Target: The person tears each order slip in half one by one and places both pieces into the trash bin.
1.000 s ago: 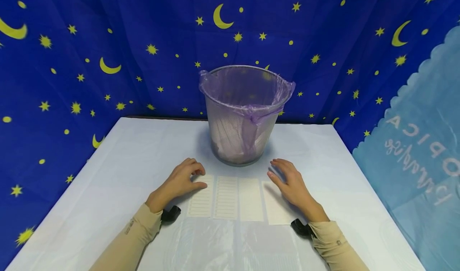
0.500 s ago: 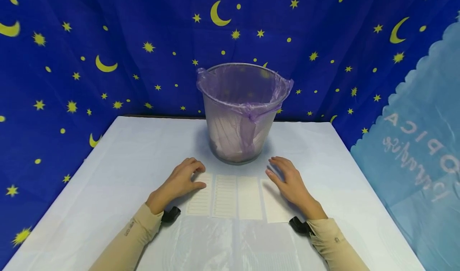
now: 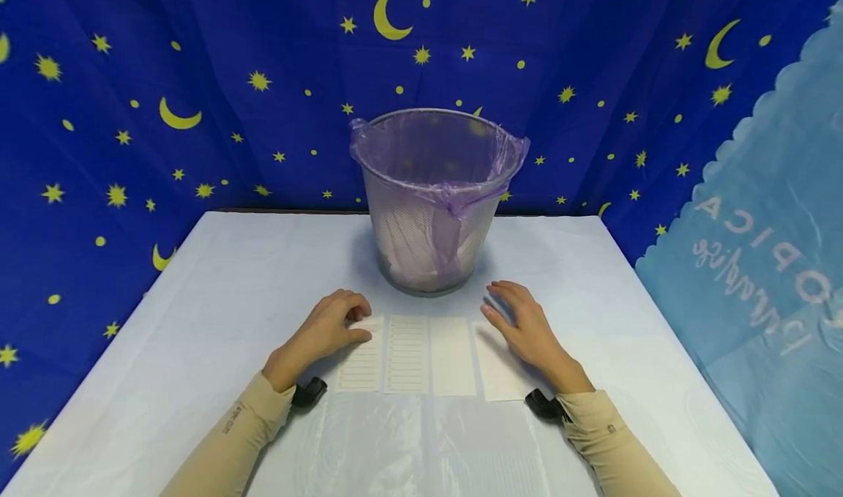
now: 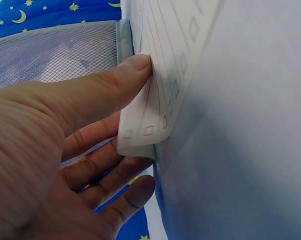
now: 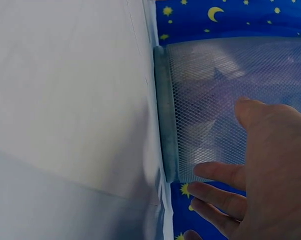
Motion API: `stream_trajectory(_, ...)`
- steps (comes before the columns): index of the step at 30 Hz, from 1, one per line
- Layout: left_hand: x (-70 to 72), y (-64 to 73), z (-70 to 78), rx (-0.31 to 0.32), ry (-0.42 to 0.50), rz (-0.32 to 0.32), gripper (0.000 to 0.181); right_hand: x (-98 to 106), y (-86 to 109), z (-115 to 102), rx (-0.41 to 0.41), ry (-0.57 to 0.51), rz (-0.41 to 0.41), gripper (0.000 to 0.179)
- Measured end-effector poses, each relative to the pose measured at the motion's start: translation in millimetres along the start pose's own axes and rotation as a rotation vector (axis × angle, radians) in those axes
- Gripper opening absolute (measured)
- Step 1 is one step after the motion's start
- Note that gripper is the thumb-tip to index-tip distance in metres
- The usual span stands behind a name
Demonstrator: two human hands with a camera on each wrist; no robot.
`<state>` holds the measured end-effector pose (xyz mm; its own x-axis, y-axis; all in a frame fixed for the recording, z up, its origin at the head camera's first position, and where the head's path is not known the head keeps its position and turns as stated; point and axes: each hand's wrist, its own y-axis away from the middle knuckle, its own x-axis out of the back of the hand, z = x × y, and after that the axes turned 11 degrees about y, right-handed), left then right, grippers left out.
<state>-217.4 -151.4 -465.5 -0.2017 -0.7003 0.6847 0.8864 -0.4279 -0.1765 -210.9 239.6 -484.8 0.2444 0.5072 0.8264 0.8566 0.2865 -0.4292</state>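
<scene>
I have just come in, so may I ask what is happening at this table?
A person's left hand pinches the leftmost sheet, a lined one, at its far end, with the thumb on top. The right hand holds nothing; it hovers with relaxed fingers over the rightmost sheet. Two middle sheets lie between them on the white table. Behind this row stands a mesh bin lined with a purple bag.
</scene>
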Motion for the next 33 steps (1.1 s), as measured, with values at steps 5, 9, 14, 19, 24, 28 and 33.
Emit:
stream_trajectory(5, -0.1, -0.6, -1.6, 0.038, 0.083, -0.062, 0.028, -0.7, 0.4, 0.5, 0.000, 0.001, 0.007, 0.047)
stream_trajectory(9, 1.3, 0.6, -4.3, 0.038, 0.160, -0.107, 0.025, -2.0, 1.3, 1.5, 0.009, -0.001, 0.018, 0.047)
stream_trajectory(14, 8.8, -0.4, -12.6, -0.007, 0.276, -0.096, 0.025, -2.7, 1.0, 2.5, 0.014, -0.003, 0.025, 0.047)
stream_trajectory(19, 21.7, -1.4, -17.4, -0.019, 0.354, -0.027, 0.022, -1.0, -0.1, 1.2, 0.013, -0.002, 0.028, 0.046)
stream_trajectory(24, 29.8, -1.2, -17.2, 0.006, 0.430, 0.035, 0.022, 0.8, -0.8, -0.9, 0.007, -0.001, 0.026, 0.046)
stream_trajectory(28, 30.5, -1.2, -17.3, 0.037, 0.520, 0.072, 0.024, 1.4, -1.0, -3.0, -0.014, -0.012, 0.010, 0.046)
stream_trajectory(33, 29.2, 0.4, -17.8, 0.062, 0.645, 0.110, 0.028, 1.7, -1.3, -6.7, -0.029, -0.030, -0.004, 0.044)
